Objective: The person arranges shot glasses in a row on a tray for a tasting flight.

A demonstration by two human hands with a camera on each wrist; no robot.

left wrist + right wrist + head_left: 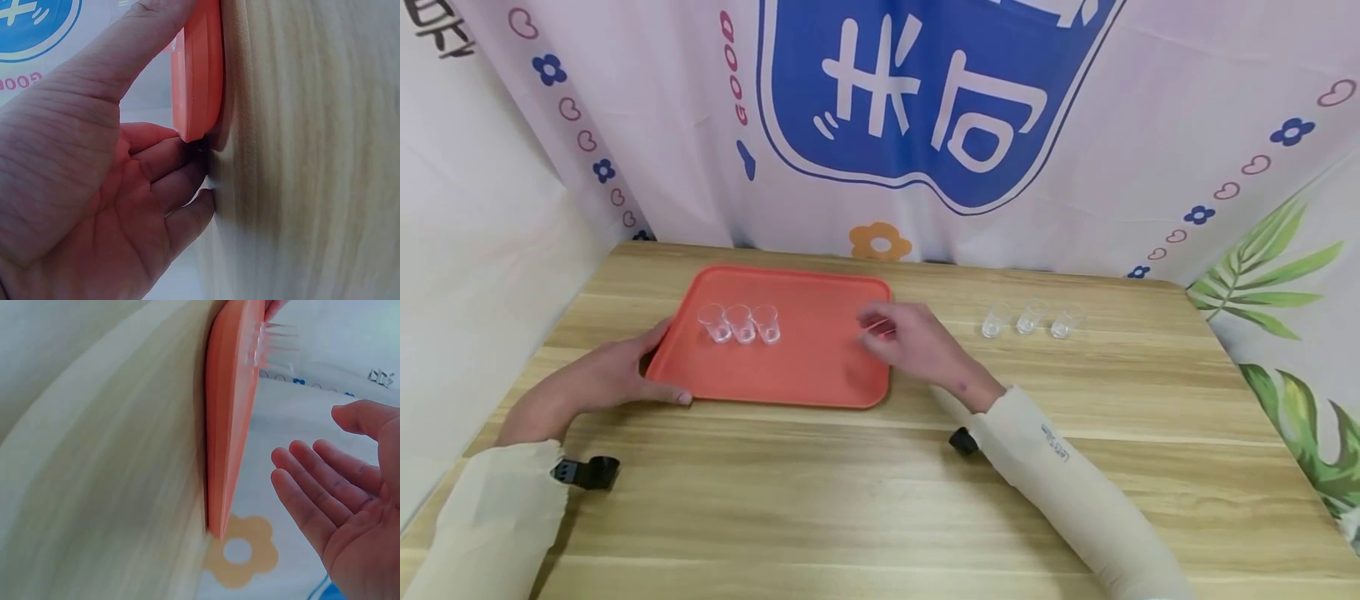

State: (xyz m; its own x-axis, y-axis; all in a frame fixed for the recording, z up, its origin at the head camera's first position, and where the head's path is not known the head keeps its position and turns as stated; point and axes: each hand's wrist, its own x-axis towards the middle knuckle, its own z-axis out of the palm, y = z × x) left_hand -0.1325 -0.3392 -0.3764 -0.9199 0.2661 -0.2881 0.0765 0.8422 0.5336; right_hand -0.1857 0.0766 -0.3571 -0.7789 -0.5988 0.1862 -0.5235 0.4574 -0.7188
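A red rectangular tray [812, 367] lies at the left of the wooden table. Three small clear cups [742, 325] stand on its left part in a touching row. My left hand [610, 375] grips the tray's near-left corner, thumb along the front and fingers at the left side. In the left wrist view those fingers [181, 181] curl in under the tray's rim. Over the tray's right edge hovers my right hand [917, 342], holding nothing. Its fingers [325, 487] look relaxed and spread from the thumb in the right wrist view, apart from the tray.
Three more clear cups [1026, 320] stand in a spaced row on the table [865, 500], right of the tray. A printed curtain [685, 167] hangs behind the table's back edge. Leaf-patterned cloth [1285, 333] borders the right side.
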